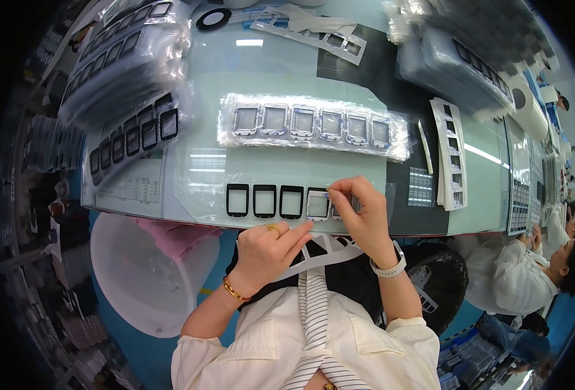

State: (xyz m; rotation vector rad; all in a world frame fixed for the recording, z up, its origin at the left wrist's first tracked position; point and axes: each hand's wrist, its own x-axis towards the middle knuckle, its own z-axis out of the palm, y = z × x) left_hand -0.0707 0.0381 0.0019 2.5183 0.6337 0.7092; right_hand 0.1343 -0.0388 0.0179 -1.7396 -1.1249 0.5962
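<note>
- Right grip: thumb and forefinger pressed together at the upper right corner of the white-edged frame, lower centre; what they pinch is unclear.
- Left grip: forefinger reaches towards the frame's lower edge; thumb hidden, pinching cannot be told.
- Right fingers partly hide a neighbouring frame.

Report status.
Right hand pinched at upper right corner of black-and-white rectangular frame. Left hand by its lower edge. Next frame rightward partly hidden.
</note>
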